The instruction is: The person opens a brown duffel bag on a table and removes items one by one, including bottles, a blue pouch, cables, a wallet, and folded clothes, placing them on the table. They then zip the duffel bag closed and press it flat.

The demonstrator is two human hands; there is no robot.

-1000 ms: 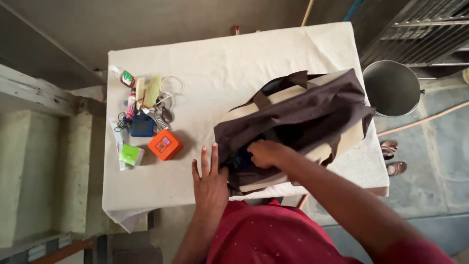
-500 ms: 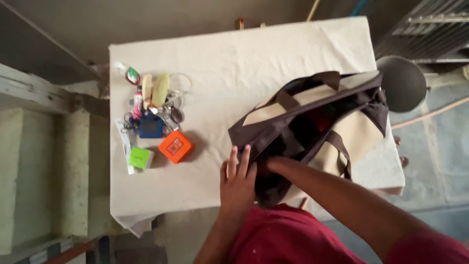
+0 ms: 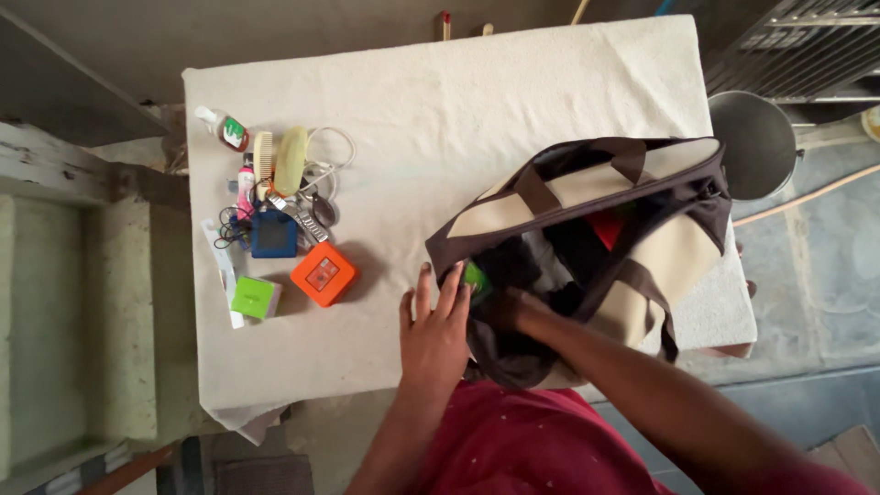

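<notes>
Surface (image 3: 513,119), cloth-covered, carries a brown-and-beige bag (image 3: 642,247) on its right half; against the two earlier views the bag now sits further right and its mouth gapes wider, showing dark cloth and a red item inside. Judgement: the work at the bag has gone from steadying it to handling what is inside. Right hand (image 3: 513,307) is now past the rim, forearm angled in from the lower right; fingers are hidden among the dark cloth, so whether its grip holds anything cannot be told. Left hand (image 3: 435,335) lies flat at the bag's near-left edge, fingers spread wide and pointing away from the body, holding nothing; its fingertips touch a small green item (image 3: 476,278) at the mouth of the bag. Small things unchanged at far left, well apart from both hands: orange box (image 3: 323,274), blue box (image 3: 274,236), green box (image 3: 256,297), bottle (image 3: 225,128), comb and cables.
</notes>
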